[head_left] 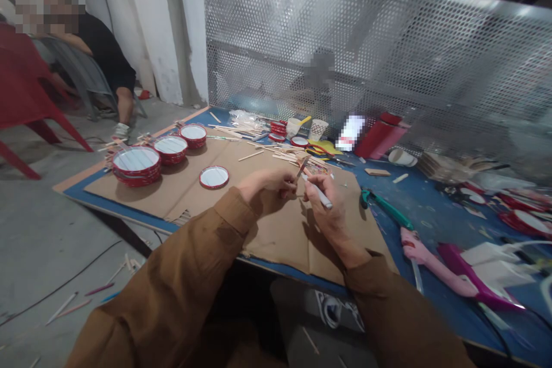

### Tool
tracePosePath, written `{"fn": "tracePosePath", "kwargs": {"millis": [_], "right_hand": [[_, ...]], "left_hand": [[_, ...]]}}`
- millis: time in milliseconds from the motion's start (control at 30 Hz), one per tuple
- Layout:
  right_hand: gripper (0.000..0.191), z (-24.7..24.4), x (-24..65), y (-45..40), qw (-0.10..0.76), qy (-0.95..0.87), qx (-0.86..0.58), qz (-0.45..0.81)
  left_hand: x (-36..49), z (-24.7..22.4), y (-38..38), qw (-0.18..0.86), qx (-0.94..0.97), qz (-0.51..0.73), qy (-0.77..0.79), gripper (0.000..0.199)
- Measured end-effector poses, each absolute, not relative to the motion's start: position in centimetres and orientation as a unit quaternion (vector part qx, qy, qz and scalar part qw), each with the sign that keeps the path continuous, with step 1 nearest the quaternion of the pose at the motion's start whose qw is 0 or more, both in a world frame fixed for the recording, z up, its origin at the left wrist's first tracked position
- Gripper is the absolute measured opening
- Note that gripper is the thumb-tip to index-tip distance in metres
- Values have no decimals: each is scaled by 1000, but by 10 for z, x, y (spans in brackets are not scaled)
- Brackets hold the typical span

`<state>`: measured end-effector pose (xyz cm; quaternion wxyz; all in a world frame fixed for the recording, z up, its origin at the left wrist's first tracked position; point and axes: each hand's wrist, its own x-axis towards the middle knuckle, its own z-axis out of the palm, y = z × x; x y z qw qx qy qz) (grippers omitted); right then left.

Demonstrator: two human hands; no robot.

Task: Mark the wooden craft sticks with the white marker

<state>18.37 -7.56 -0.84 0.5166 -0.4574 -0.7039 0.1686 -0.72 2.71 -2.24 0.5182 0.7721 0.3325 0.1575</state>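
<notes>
Over the cardboard sheet (pixel 276 236), my two hands are close together. My left hand (pixel 273 185) is closed, pinching a short, thin brown strip (pixel 302 167) that points upward; its lower end is hidden by my fingers. In my right hand (pixel 330 207) is a slim white-handled tool (pixel 319 195), its front end near the strip. I cannot make out its tip. To the left of my hands lies a flat white disc with a red rim (pixel 214 177). Loose wooden sticks (pixel 287 156) are scattered just beyond my fingers.
Three red-rimmed round drums (pixel 135 165) stand along the left side. Cups (pixel 318 129), a lit phone (pixel 350 132) and a red bottle (pixel 377 137) line the back by a perforated metal panel (pixel 379 52). Teal pliers (pixel 388 210) and a pink glue gun (pixel 435 264) lie right. A person (pixel 107 46) sits far left.
</notes>
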Motion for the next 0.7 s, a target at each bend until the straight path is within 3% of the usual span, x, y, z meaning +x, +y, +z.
{"fn": "tracePosePath", "kwargs": {"millis": [700], "right_hand": [[25,-6,183,-76,518,-709,-454,150]], "left_hand": [[-10,-11,17,534,757,164,339,16]]}}
